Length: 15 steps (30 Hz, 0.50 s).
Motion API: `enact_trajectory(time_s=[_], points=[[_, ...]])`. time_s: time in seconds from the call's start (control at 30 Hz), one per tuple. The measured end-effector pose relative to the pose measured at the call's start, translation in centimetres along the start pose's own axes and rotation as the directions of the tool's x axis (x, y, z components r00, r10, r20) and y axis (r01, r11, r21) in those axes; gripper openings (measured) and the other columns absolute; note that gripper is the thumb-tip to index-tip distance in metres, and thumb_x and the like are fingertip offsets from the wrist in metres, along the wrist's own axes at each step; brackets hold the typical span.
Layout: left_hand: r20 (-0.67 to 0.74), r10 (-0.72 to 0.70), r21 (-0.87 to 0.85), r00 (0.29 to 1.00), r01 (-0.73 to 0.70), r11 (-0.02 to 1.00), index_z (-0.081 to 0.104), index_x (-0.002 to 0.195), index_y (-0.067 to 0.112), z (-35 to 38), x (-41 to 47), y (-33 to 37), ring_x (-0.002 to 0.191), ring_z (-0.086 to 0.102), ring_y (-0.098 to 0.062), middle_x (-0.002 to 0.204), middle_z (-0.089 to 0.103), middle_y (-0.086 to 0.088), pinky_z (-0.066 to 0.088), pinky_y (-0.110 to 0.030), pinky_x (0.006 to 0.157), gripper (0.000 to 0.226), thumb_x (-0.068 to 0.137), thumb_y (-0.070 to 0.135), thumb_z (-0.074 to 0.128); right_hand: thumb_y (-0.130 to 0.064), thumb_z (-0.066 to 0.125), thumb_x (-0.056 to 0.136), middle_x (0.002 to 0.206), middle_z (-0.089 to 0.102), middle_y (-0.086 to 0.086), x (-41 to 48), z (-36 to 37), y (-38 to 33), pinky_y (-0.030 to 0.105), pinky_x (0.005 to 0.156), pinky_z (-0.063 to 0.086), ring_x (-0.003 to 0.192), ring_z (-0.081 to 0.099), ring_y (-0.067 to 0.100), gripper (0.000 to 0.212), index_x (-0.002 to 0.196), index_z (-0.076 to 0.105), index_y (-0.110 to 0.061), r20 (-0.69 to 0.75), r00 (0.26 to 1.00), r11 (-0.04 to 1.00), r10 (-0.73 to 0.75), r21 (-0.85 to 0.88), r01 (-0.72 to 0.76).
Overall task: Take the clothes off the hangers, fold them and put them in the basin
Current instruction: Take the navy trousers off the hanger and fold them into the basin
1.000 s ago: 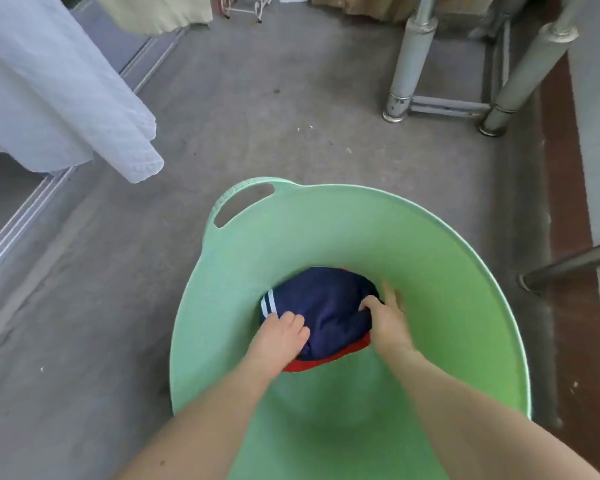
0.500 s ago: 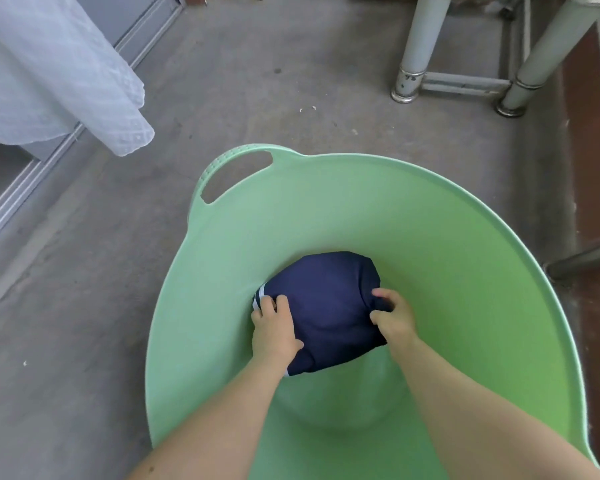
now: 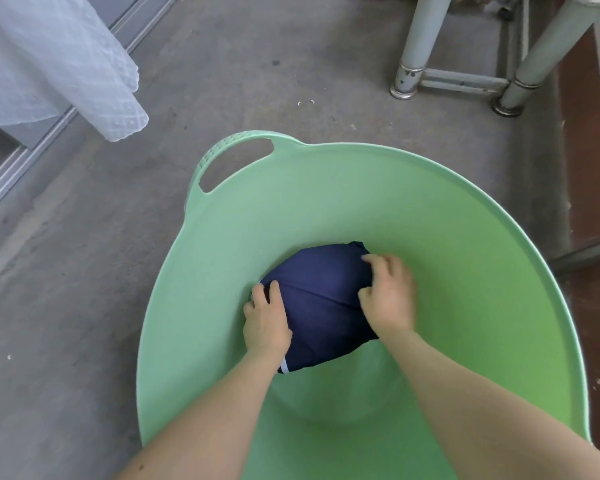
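Both hands have shifted on the folded navy garment point(image 3: 321, 299) in the green basin point(image 3: 465, 209); left hand point(image 3: 265, 323) and right hand point(image 3: 388, 296) fingers are curling closed, gripping its left and right edges.

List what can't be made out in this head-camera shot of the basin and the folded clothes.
- Underside of the navy garment: hidden by its own bulk; anything beneath cannot be told.
- Palms of the left hand and right hand: turned down onto the cloth.
- Green basin: near rim cut off by the bottom edge.
- White hanging cloth: top cut off; no hanger visible.
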<state>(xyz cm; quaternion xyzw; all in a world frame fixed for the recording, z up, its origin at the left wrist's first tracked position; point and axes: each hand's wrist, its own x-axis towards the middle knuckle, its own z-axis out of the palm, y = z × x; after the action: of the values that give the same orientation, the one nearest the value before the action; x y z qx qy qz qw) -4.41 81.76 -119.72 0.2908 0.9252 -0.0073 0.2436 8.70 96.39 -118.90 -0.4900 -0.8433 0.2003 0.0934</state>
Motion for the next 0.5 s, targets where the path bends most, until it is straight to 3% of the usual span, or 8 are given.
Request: enact_trajectory(time_s=[0.03,0.07,0.13,0.2,0.27,0.37,0.43,0.5], points=[[-0.049,0.018,0.015,0.999,-0.018,1.000,0.008,0.149,0.024,-0.2,-0.2,0.2,0.130,0.030,-0.032,0.152,0.009,-0.004,0.050,-0.032,0.086,0.095,0.079,0.023,0.072,-0.007,0.061,0.066,0.130,0.054,0.004,-0.1,0.2,-0.8,0.040,0.094,0.044,0.119,0.051,0.028,0.060,0.123,0.058,-0.023,-0.015,0.963,0.961,-0.270,-0.068,0.269],[-0.098,0.073,0.057,0.993,-0.067,0.996,0.006,0.150,0.025,-0.3,-0.4,0.3,0.136,0.023,-0.033,0.153,0.007,-0.004,0.048,-0.033,0.092,0.097,0.079,0.026,0.072,-0.011,0.062,0.067,0.136,0.052,0.002,-0.2,0.5,-1.4,0.041,0.099,0.042,0.127,0.048,0.026,0.060,0.126,0.057,-0.025,0.058,0.866,0.857,-0.497,-0.124,0.501],[-0.104,0.274,0.206,0.956,-0.249,0.946,-0.001,0.151,0.024,-0.4,-0.4,0.2,0.145,0.005,-0.031,0.158,0.000,-0.004,0.037,-0.039,0.107,0.109,0.075,0.035,0.077,-0.021,0.062,0.076,0.153,0.033,0.001,-0.2,1.2,-2.6,0.043,0.111,0.028,0.142,0.029,0.022,0.067,0.140,0.042,-0.028,0.379,0.668,0.682,-0.640,-0.122,0.721],[0.039,0.396,0.282,0.918,-0.390,0.876,-0.007,0.152,0.018,-0.1,0.2,-0.2,0.148,-0.004,-0.025,0.160,-0.009,0.000,0.025,-0.043,0.115,0.123,0.068,0.039,0.081,-0.032,0.064,0.082,0.161,0.002,-0.001,0.4,1.6,-3.0,0.044,0.117,0.012,0.148,0.004,0.018,0.084,0.151,0.015,-0.028,0.615,0.647,0.729,-0.451,-0.165,0.665],[0.160,0.334,0.270,0.929,-0.367,0.890,-0.012,0.151,0.017,-0.2,1.4,-0.7,0.148,-0.005,-0.023,0.159,-0.016,0.004,0.024,-0.044,0.116,0.129,0.067,0.038,0.083,-0.040,0.071,0.077,0.160,-0.007,-0.001,1.7,1.5,-2.3,0.046,0.116,0.018,0.148,0.003,0.020,0.104,0.152,0.000,-0.028,0.629,0.746,0.845,-0.216,-0.262,0.465],[0.192,0.263,0.251,0.946,-0.306,0.918,-0.011,0.151,0.023,-0.8,2.8,-1.0,0.148,-0.006,-0.023,0.158,-0.019,0.005,0.034,-0.042,0.110,0.125,0.069,0.027,0.083,-0.039,0.068,0.078,0.159,0.010,0.002,3.9,0.6,-0.3,0.040,0.099,0.042,0.136,0.036,0.027,0.104,0.151,-0.006,-0.031,0.639,0.768,0.912,0.045,-0.339,0.229],[0.137,0.202,0.099,0.970,-0.217,0.971,-0.005,0.151,0.030,-0.8,2.9,-1.0,0.148,-0.005,-0.022,0.159,-0.016,0.002,0.038,-0.036,0.108,0.115,0.073,0.012,0.078,-0.029,0.061,0.085,0.149,0.030,0.005,4.1,0.0,1.1,0.036,0.086,0.046,0.120,0.050,0.029,0.092,0.151,-0.003,-0.033,0.635,0.764,0.900,0.117,-0.394,0.190],[0.055,0.128,-0.082,0.990,-0.123,0.989,0.002,0.152,0.032,-0.3,2.0,-0.6,0.148,-0.002,-0.021,0.160,-0.009,0.000,0.033,-0.030,0.108,0.101,0.080,-0.004,0.063,-0.018,0.052,0.089,0.138,0.042,0.007,3.2,-0.1,1.9,0.037,0.085,0.046,0.116,0.052,0.030,0.084,0.151,-0.003,-0.033,0.603,0.775,0.902,0.189,-0.420,0.106]])
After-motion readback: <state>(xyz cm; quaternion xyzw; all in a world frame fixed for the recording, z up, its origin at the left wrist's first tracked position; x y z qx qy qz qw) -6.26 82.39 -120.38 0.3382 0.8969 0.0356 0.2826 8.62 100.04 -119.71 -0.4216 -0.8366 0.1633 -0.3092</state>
